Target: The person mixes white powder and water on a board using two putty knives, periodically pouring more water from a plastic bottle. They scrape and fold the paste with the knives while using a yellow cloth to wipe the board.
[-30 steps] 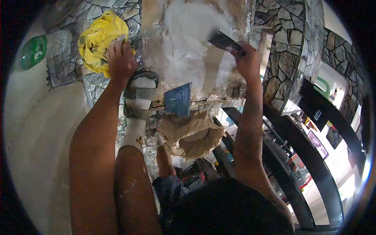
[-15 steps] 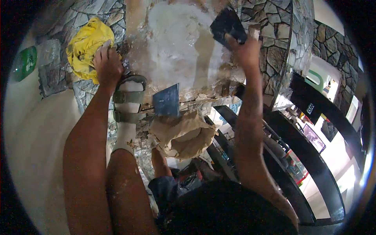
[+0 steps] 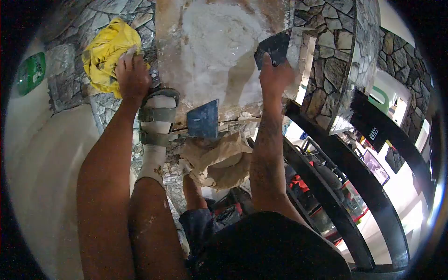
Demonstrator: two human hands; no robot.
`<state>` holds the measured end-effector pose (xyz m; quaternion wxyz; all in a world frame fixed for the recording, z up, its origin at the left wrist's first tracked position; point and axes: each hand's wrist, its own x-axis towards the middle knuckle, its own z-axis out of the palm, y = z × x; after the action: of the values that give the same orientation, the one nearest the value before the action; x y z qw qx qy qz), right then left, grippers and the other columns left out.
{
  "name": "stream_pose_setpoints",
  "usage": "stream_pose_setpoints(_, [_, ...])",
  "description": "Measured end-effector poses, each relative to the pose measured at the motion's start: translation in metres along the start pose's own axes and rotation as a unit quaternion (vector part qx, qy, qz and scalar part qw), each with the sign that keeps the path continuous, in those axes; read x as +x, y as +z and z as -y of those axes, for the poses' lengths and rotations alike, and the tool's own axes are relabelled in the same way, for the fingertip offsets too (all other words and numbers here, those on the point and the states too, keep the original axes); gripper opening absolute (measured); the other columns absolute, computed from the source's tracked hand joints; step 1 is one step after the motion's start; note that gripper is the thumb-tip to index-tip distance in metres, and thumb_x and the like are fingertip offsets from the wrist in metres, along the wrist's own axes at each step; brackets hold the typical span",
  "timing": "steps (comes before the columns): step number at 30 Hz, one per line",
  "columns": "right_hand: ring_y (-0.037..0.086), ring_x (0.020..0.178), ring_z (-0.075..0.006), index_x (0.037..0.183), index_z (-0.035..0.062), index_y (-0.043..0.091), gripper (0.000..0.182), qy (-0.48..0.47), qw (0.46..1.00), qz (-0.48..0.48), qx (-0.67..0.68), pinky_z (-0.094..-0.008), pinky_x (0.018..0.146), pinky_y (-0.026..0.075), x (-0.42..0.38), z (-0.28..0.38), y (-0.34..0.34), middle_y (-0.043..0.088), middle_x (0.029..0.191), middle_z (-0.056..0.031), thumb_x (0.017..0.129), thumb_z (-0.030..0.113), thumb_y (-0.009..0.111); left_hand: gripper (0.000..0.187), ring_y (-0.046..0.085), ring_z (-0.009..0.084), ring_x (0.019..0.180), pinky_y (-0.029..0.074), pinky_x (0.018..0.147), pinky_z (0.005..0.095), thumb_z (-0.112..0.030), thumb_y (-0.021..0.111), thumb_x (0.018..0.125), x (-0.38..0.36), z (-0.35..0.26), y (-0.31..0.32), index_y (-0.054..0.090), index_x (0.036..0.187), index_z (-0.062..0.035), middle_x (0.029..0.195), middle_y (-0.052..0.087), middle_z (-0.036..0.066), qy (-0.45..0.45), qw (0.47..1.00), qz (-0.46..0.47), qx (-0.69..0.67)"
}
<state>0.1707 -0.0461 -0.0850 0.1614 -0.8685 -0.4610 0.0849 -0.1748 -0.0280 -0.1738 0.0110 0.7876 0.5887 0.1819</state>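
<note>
In the head view, two hands are at work, one on each side of a single flat board [image 3: 170, 56], which carries one broad whitish patch [image 3: 219, 39]. Two flat blades can be counted. The right hand [image 3: 276, 77] has hold of one, the dark blade [image 3: 274, 46], with its fingers closed and the thumb lying along the face. This blade is over the right part of the board, tilted; whether it touches the surface I cannot tell. The other, a blue-grey blade [image 3: 203, 119], lies at the board's near edge, clear of both hands.

The left hand [image 3: 133, 74] lies with bent fingers on one crumpled yellow cloth or bag [image 3: 103, 53], left of the board; I cannot tell whether the fingers pinch it or only rest there.

Just below the blue-grey blade is one brown paper bag [image 3: 214, 156], its mouth open. One strapped sandal [image 3: 157, 114] with a pale sock [image 3: 153, 161] is beside the board's near left corner. At far left is one green object [image 3: 31, 73]; at right, at least three dark curved bars [image 3: 359, 182].
</note>
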Motion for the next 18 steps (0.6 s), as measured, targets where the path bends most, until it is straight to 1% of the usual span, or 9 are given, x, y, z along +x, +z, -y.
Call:
stream_pose_setpoints(2, [0.065, 0.075, -0.0322, 0.094, -0.0032, 0.064, 0.027, -0.028, 0.999, -0.015, -0.030, -0.0409, 0.071, 0.049, -0.008, 0.035, -0.010, 0.066, 0.080, -0.0207, 0.076, 0.016, 0.068, 0.033, 0.045, 0.0357, 0.112, 0.038, 0.090, 0.0479, -0.014, 0.058, 0.076, -0.001, 0.002, 0.003, 0.054, 0.108, -0.0091, 0.124, 0.048, 0.011, 0.000, 1.000, 0.003, 0.000])
stream_pose_setpoints(5, [0.065, 0.079, -0.0360, 0.092, -0.0034, 0.063, 0.028, -0.042, 0.999, 0.003, 0.013, -0.0442, 0.071, 0.049, -0.014, 0.042, -0.011, 0.066, 0.085, -0.0232, 0.075, 0.019, 0.068, 0.034, 0.044, 0.0356, 0.114, 0.038, 0.092, 0.0484, -0.014, 0.058, 0.075, -0.002, 0.000, 0.003, 0.054, 0.108, -0.0084, 0.125, 0.048, 0.011, -0.002, 1.000, 0.012, 0.010])
stream_pose_setpoints(6, [0.065, 0.076, -0.0364, 0.089, -0.0032, 0.064, 0.028, -0.096, 0.993, -0.014, 0.059, -0.0442, 0.070, 0.049, -0.010, 0.030, -0.008, 0.066, 0.081, -0.0221, 0.075, 0.021, 0.069, 0.035, 0.044, 0.0356, 0.114, 0.037, 0.092, 0.0486, -0.014, 0.058, 0.074, -0.003, 0.000, 0.005, 0.054, 0.108, -0.0082, 0.125, 0.048, 0.011, -0.008, 1.000, 0.019, 0.015])
stream_pose_setpoints(9, [0.065, 0.073, -0.0372, 0.087, -0.0026, 0.065, 0.027, -0.042, 0.999, 0.002, -0.008, -0.0446, 0.068, 0.049, -0.002, 0.020, -0.026, 0.066, 0.077, -0.0214, 0.074, 0.020, 0.069, 0.036, 0.044, 0.0358, 0.115, 0.037, 0.092, 0.0493, -0.015, 0.058, 0.074, -0.007, 0.004, 0.005, 0.054, 0.109, -0.0079, 0.126, 0.047, 0.011, -0.019, 0.999, 0.034, 0.020])
stream_pose_setpoints(10, [0.064, 0.067, -0.0371, 0.083, -0.0020, 0.066, 0.028, -0.018, 0.998, -0.048, 0.044, -0.0455, 0.064, 0.048, -0.004, 0.024, -0.028, 0.066, 0.072, -0.0202, 0.075, 0.025, 0.070, 0.036, 0.043, 0.0359, 0.115, 0.037, 0.092, 0.0496, -0.015, 0.058, 0.074, -0.005, 0.003, 0.002, 0.054, 0.109, -0.0078, 0.126, 0.047, 0.011, -0.015, 0.999, 0.032, 0.010])
stream_pose_setpoints(13, [0.064, 0.071, -0.0381, 0.084, -0.0027, 0.065, 0.034, -0.011, 0.993, 0.023, -0.115, -0.0461, 0.067, 0.048, 0.001, 0.019, -0.017, 0.065, 0.075, -0.0222, 0.076, 0.030, 0.071, 0.036, 0.043, 0.0365, 0.115, 0.037, 0.091, 0.0502, -0.016, 0.057, 0.075, -0.005, -0.001, 0.002, 0.054, 0.110, -0.0072, 0.126, 0.047, 0.012, -0.021, 0.999, 0.031, 0.004])
stream_pose_setpoints(14, [0.062, 0.074, -0.0404, 0.082, -0.0021, 0.062, 0.033, -0.042, 0.996, 0.031, -0.070, -0.0482, 0.069, 0.049, -0.007, 0.019, -0.011, 0.062, 0.078, -0.0204, 0.081, 0.031, 0.065, 0.036, 0.044, 0.0368, 0.115, 0.037, 0.091, 0.0503, -0.016, 0.056, 0.075, -0.005, -0.001, 0.002, 0.054, 0.110, -0.0069, 0.126, 0.047, 0.012, -0.026, 0.999, 0.031, 0.007])
stream_pose_setpoints(17, [0.062, 0.077, -0.0404, 0.084, -0.0026, 0.062, 0.029, -0.069, 0.996, 0.036, -0.040, -0.0472, 0.068, 0.049, -0.018, 0.031, -0.011, 0.062, 0.080, -0.0212, 0.082, 0.027, 0.064, 0.036, 0.044, 0.0371, 0.115, 0.037, 0.091, 0.0501, -0.016, 0.055, 0.076, -0.006, 0.004, 0.006, 0.055, 0.110, -0.0068, 0.123, 0.047, 0.014, 0.003, 1.000, 0.005, -0.001])
stream_pose_setpoints(18, [0.062, 0.077, -0.0414, 0.085, -0.0013, 0.062, 0.023, -0.084, 0.993, 0.060, -0.055, -0.0475, 0.068, 0.049, -0.017, 0.042, -0.023, 0.062, 0.080, -0.0213, 0.082, 0.021, 0.063, 0.036, 0.044, 0.0373, 0.114, 0.037, 0.091, 0.0502, -0.016, 0.055, 0.076, -0.005, 0.004, 0.005, 0.055, 0.111, -0.0069, 0.122, 0.047, 0.014, -0.002, 1.000, 0.008, -0.003])
